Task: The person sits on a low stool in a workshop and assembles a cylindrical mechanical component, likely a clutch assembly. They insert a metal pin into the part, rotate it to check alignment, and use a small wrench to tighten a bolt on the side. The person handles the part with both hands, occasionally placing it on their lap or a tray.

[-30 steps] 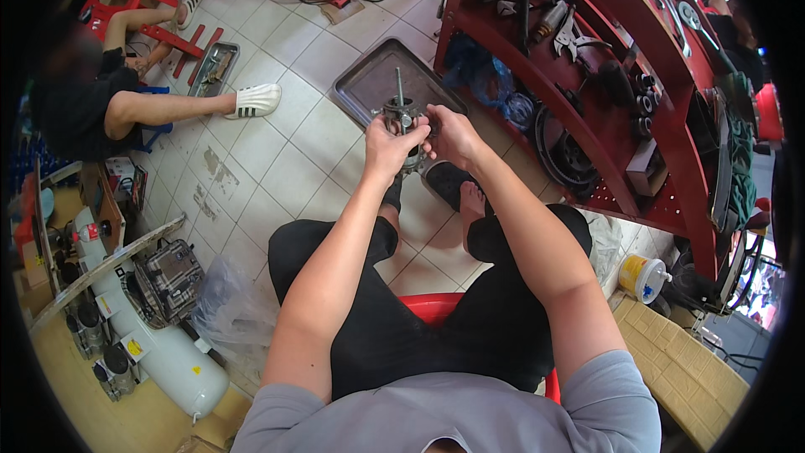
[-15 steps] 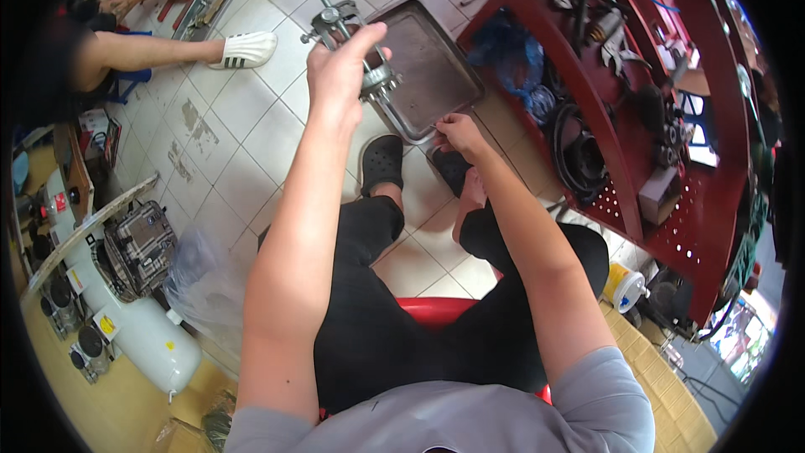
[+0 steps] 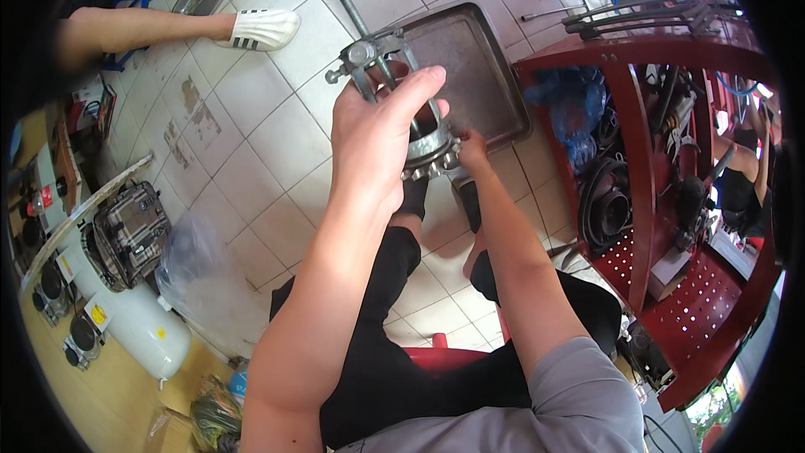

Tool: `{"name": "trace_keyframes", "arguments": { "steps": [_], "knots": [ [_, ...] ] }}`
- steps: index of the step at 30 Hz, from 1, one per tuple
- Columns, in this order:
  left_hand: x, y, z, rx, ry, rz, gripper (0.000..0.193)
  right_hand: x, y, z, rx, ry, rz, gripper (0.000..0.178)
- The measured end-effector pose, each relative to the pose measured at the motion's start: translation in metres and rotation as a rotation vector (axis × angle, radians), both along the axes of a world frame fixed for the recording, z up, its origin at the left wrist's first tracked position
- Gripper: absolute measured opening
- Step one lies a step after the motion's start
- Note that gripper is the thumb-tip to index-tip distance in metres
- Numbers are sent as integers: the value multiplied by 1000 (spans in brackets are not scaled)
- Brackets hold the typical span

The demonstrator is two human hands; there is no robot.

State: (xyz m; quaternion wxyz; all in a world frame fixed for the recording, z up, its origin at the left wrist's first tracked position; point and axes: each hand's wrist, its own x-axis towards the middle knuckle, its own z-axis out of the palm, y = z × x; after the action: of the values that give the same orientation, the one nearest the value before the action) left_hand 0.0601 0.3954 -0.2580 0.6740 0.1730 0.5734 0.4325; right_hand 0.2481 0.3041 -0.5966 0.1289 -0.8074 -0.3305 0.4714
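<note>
A grey metal tool (image 3: 362, 54) with a long screw rod, side bars and a ring edged with small bolts or teeth is held up over the floor. My left hand (image 3: 377, 130) is closed round its frame, with the thumb across the bars. Beside the ring end is my right hand (image 3: 472, 153), its fingers curled in. The fingertips are partly hidden, so I cannot tell whether they grip the ring or something small. A shallow dark metal tray (image 3: 482, 67) lies on the tiles beyond both hands.
To the right stands a red metal shelf (image 3: 629, 117) loaded with parts and a blue plastic bag (image 3: 574, 109). Another person's leg with a white shoe (image 3: 264, 29) reaches in at the left. A white tank (image 3: 134, 327) and a clear plastic bag (image 3: 197, 264) sit lower left.
The view has shifted. My left hand has brought the metal tool nearer to me, and its ring end is now beside my right hand. My right hand has left the tray's near corner.
</note>
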Motion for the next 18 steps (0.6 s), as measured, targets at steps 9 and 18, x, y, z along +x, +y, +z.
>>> {"name": "trace_keyframes", "arguments": {
  "steps": [9,18],
  "knots": [
    [-2,3,-4,-78,4,-9,24,5,19,-24,51,-141,335,35],
    [2,2,-10,-58,-16,-23,24,28,2,-28,-1,-34,497,26]
  ]
}}
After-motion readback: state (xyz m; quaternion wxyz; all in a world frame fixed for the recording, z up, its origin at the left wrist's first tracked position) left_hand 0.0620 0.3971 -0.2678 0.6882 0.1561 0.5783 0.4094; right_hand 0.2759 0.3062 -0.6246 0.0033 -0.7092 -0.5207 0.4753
